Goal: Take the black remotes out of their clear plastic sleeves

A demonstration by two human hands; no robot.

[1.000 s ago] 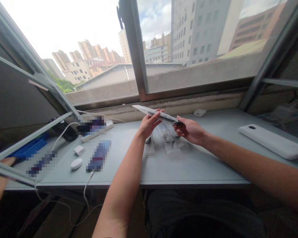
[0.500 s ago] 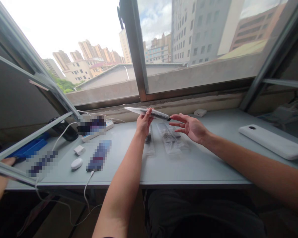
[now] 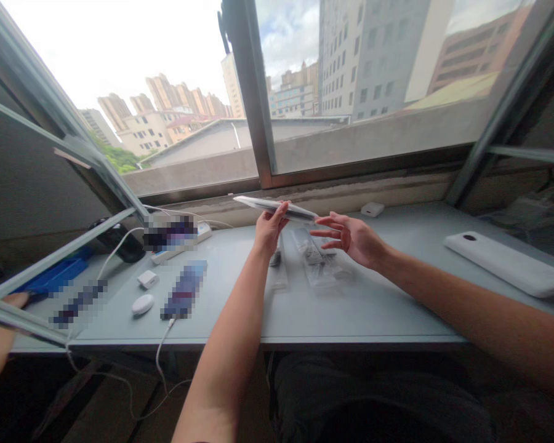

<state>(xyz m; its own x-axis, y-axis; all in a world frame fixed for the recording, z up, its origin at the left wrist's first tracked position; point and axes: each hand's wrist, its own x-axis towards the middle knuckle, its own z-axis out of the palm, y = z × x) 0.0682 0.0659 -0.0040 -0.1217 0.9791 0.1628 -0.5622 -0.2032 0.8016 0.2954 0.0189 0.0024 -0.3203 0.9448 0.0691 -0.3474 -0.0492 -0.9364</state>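
My left hand (image 3: 270, 229) is closed on a clear plastic bag (image 3: 253, 202), with its thumb on top. The bag is held almost level above the table, and a long dark item (image 3: 300, 213) lies inside it; its kind I cannot make out. At the bag's right end is my right hand (image 3: 351, 239), fingers spread, the index fingertip at or very near the bag's edge. Below, on the table, lie a clear bag with something dark in it (image 3: 277, 258) and further clear bags with dark contents (image 3: 316, 258), partly overlapping.
A long white device (image 3: 503, 261) lies at the right of the table (image 3: 373, 314). To the left are a blurred-out phone (image 3: 184, 289) on a cable, a white round case (image 3: 143, 305), a white charger (image 3: 148, 279) and a power strip (image 3: 180, 243). Another person's arm (image 3: 0, 344) shows far left.
The dark item's end stuck out of the bag's right end before; now it is within the bag. My left hand and the bag have shifted slightly right. My right hand has barely moved.
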